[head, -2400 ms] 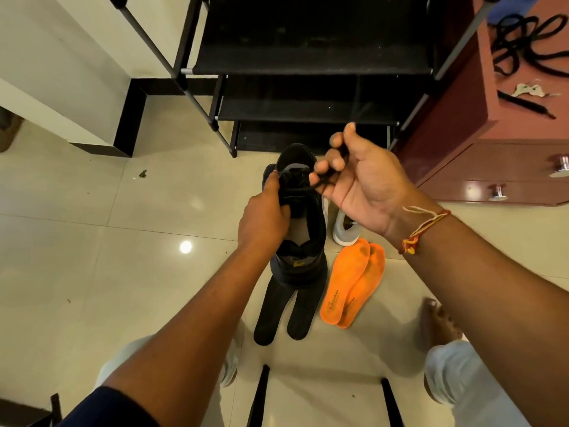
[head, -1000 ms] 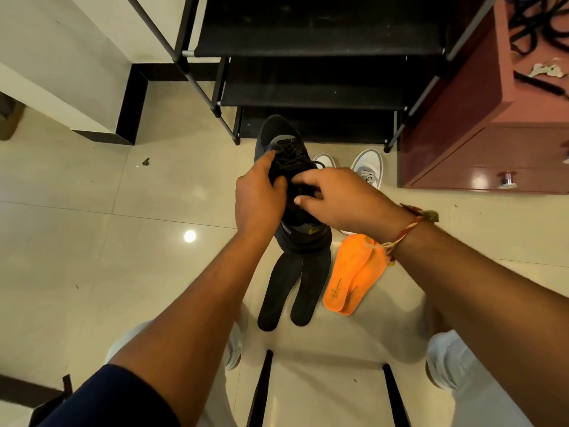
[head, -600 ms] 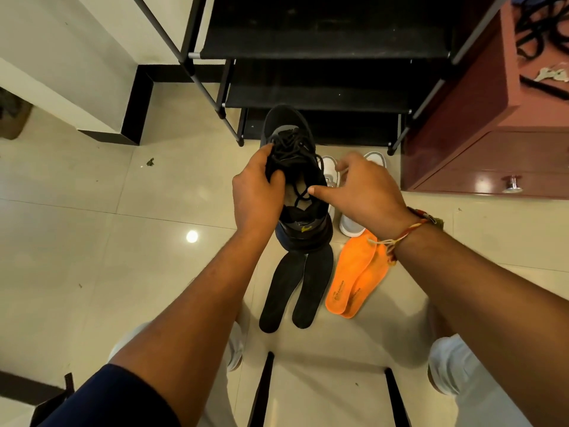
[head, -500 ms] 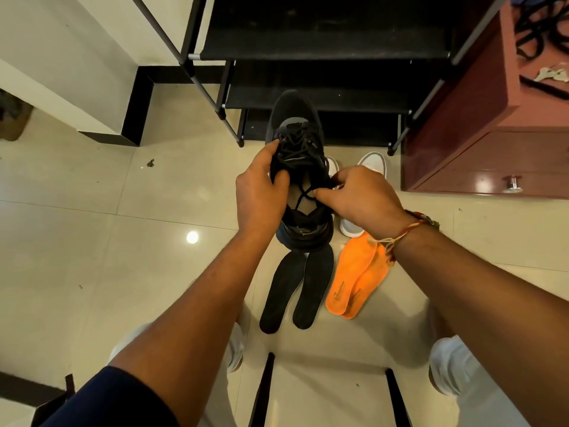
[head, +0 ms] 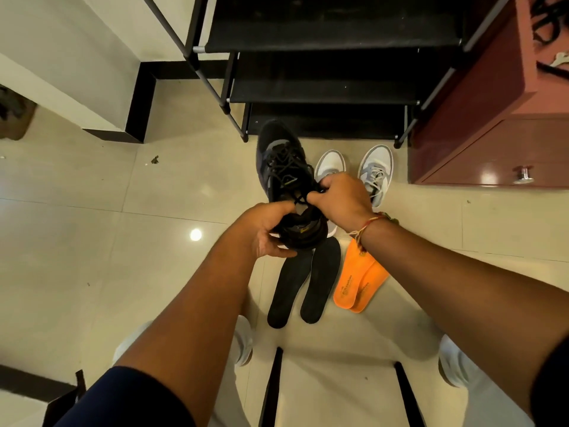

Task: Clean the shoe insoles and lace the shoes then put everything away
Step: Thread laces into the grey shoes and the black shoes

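A black shoe [head: 281, 167] with black laces is held above the floor, toe pointing away from me. My left hand [head: 264, 231] grips its heel end from the left. My right hand [head: 338, 198] pinches the black lace [head: 300, 198] at the shoe's opening. Two black insoles [head: 303, 282] lie side by side on the tiles below the shoe. Two orange insoles [head: 358, 280] lie overlapped just right of them. A pair of white-grey shoes [head: 377, 167] stands on the floor behind my right hand, partly hidden by it.
A black shoe rack [head: 323, 72] stands straight ahead. A dark red cabinet [head: 480, 118] with a knobbed drawer is at the right, with black laces [head: 551, 16] on top. A white wall step [head: 92, 87] is at the left. Black stool legs [head: 271, 386] frame my knees.
My left hand slid from the shoe's side down to its heel end. My right hand went on working the lace near the opening. The shoe dropped lower and the white shoes show more.
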A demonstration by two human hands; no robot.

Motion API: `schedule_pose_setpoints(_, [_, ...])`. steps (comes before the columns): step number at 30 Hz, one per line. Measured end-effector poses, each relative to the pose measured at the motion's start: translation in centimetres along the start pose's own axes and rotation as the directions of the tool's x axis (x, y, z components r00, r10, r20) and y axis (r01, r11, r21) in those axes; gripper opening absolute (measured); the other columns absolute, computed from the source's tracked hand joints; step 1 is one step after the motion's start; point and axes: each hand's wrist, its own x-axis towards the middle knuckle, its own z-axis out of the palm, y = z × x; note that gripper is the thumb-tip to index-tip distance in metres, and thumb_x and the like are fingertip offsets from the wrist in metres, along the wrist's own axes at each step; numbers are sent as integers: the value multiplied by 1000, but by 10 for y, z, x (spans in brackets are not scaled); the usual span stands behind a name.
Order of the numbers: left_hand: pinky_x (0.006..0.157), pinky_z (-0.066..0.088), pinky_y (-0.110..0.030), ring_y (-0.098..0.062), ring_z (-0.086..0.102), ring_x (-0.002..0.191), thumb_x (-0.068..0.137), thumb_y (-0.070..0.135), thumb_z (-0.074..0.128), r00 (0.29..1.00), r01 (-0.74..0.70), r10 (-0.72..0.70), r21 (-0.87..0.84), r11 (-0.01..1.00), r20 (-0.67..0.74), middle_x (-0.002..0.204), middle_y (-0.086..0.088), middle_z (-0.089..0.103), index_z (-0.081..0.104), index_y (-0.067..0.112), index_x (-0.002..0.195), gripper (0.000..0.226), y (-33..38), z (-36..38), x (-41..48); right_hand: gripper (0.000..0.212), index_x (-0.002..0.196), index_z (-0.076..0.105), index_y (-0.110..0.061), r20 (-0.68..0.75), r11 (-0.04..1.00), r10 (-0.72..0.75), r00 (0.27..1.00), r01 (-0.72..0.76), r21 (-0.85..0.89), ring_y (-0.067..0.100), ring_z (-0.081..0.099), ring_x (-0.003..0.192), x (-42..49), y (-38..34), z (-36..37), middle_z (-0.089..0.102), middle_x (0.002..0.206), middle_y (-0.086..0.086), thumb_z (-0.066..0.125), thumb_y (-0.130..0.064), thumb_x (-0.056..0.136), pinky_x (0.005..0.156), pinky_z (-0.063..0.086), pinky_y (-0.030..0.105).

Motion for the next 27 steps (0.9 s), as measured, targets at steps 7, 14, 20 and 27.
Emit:
schedule_pose_setpoints(7, [85,54,-44,-29,61,87,85,29,74,970,13,-45,-136,991,-238,100,-10,64,62,13,114,34,-9,-43,41,44,75,62,-11,277,812,256,926,-361,459,31,68,79,46,45,93,67,81,16,58,-51,91,84,58,55])
schedule_pose_setpoints(14, [94,42,-68,-43,55,115,76,29,76,936,117,-215,-332,936,-278,126,-9,59,52,19,133,63,-32,-77,118,65,138,45,-11,458,347,535,710,-679,647,34,56,116,68,65,169,49,126,7,72,-41,88,57,55,33])
schedule_pose_setpoints(20, [63,49,-46,-34,66,94,84,20,69,924,41,-189,-404,914,-333,109,-11,69,58,15,122,40,-54,-87,162,66,146,38,-12,514,223,556,654,-713,665,34,50,128,101,76,213,43,146,7,69,-35,92,91,56,42])
schedule_pose_setpoints(27, [79,56,-44,-31,68,95,88,22,67,915,31,-208,-453,891,-346,110,-10,71,57,14,124,38,-78,-89,188,46,139,43,-2,498,197,541,678,-678,708,23,61,88,120,79,234,52,137,17,57,-11,97,67,61,30])
